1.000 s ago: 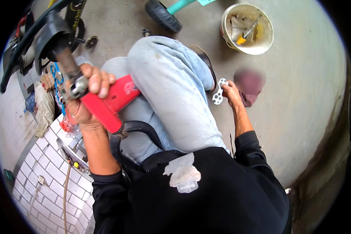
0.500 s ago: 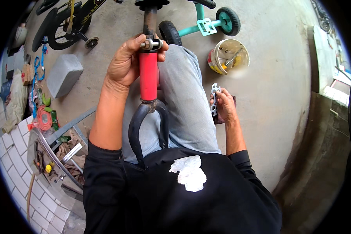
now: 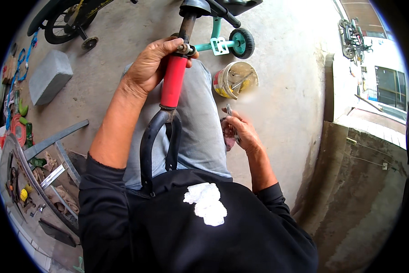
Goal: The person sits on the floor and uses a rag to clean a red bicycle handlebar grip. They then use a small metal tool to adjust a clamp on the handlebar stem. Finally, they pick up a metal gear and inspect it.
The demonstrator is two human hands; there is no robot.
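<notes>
My left hand (image 3: 150, 63) is closed round the upper end of a small bike's front fork, at the bolted metal clamp (image 3: 185, 49). Below the clamp runs a red tube (image 3: 173, 82), and two black fork legs (image 3: 151, 139) curve down to my lap. A bare dark tube (image 3: 186, 28) continues above it to a black cup-like part (image 3: 195, 6). Right of my knee, my right hand (image 3: 247, 133) grips a flat silver multi-hole wrench (image 3: 229, 110), seen nearly edge-on. A dark reddish cloth (image 3: 229, 142) shows beside those fingers.
A bucket with tools (image 3: 217, 82) stands beyond my right hand, near a turquoise-framed wheel (image 3: 242, 43). A grey block (image 3: 51, 77) and a black bike (image 3: 61, 25) are at left. A metal frame (image 3: 63, 133) and tool tray (image 3: 18, 159) lie lower left.
The view has swung to the right, so the surroundings sit further left. My right hand has turned the wrench from face-on to nearly edge-on. My left hand keeps its hold on the fork.
</notes>
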